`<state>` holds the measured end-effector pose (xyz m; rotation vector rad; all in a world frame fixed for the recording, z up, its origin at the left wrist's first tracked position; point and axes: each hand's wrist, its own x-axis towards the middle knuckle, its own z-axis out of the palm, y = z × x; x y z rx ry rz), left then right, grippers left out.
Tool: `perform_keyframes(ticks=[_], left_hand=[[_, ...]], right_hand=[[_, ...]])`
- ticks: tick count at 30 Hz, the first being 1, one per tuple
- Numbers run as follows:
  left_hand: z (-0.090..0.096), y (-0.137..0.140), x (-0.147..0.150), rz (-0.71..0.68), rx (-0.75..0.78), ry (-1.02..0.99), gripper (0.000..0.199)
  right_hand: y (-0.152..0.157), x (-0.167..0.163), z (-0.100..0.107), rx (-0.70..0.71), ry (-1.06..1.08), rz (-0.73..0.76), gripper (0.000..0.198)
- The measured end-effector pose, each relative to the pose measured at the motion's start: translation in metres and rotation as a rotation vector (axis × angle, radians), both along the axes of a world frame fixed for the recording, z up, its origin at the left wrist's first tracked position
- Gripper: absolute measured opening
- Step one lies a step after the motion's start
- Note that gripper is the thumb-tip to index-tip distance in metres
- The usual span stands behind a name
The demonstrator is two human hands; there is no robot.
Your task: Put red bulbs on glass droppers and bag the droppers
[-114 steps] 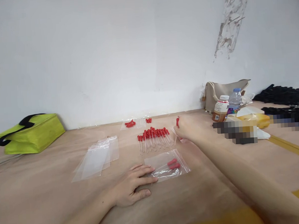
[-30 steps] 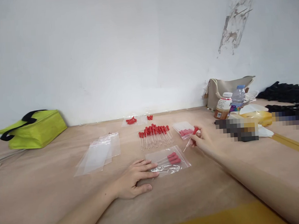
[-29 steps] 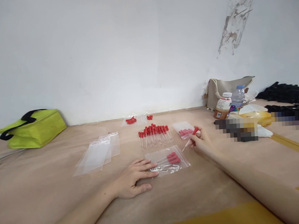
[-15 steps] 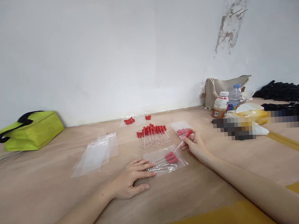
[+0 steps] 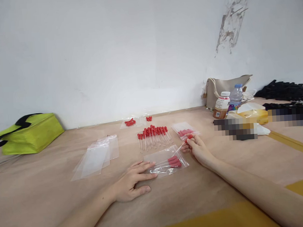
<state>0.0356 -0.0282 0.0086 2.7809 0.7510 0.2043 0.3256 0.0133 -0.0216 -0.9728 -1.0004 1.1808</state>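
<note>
My left hand (image 5: 135, 179) lies flat with its fingers apart, the fingertips on the left edge of a clear zip bag (image 5: 160, 156). Inside that bag are several droppers with red bulbs (image 5: 174, 161). My right hand (image 5: 197, 148) pinches a glass dropper (image 5: 189, 137) by its red bulb. Its thin tube slants down to the left, the tip at the bag's upper right edge; whether it is inside I cannot tell. Several loose droppers (image 5: 154, 135) lie in a row beyond the bag. Behind my right hand is another zip bag with red bulbs in it (image 5: 184, 130).
Flat zip bags (image 5: 96, 158) lie fanned out at left. Loose red bulbs (image 5: 130, 122) rest on plastic near the wall. A lime-green bag (image 5: 32, 134) stands far left. Two bottles (image 5: 222, 105), a grey bag (image 5: 226, 83) and dark fabric (image 5: 286, 91) are at right.
My right hand has moved slightly down with the dropper, its tube now closer to the bag. The left hand has stayed on the bag's edge. The view has shifted slightly.
</note>
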Motion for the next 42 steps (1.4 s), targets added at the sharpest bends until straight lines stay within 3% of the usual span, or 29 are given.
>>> perform_keyframes(ticks=[9, 15, 20, 24, 29, 35, 40, 42], left_hand=[[-0.006, -0.001, -0.003, 0.042, -0.010, -0.026, 0.042], [-0.005, 0.000, -0.003, 0.039, -0.046, -0.059, 0.042], [-0.004, 0.000, -0.002, 0.030, -0.047, -0.053, 0.041], [-0.004, 0.000, -0.002, 0.038, -0.042, -0.029, 0.042], [-0.004, 0.000, -0.002, 0.035, -0.032, -0.037, 0.042], [-0.001, 0.000, -0.001, 0.037, 0.011, 0.007, 0.042], [-0.001, 0.000, -0.001, 0.035, 0.017, 0.020, 0.042], [0.000, 0.000, -0.001, 0.032, 0.017, 0.018, 0.042]], right_hand=[[-0.006, -0.006, 0.000, -0.026, -0.045, 0.025, 0.034], [-0.004, 0.001, -0.006, -0.001, -0.418, 0.160, 0.029], [0.001, 0.005, -0.011, 0.142, -0.657, 0.234, 0.023], [0.001, -0.001, -0.008, 0.234, -0.740, 0.208, 0.021], [-0.002, -0.007, -0.007, 0.133, -0.763, 0.085, 0.016], [0.005, 0.003, -0.008, 0.155, -0.807, 0.189, 0.015], [0.028, 0.001, 0.019, 0.192, -1.038, -0.024, 0.011], [0.045, -0.007, 0.034, 0.132, -1.164, -0.100, 0.016]])
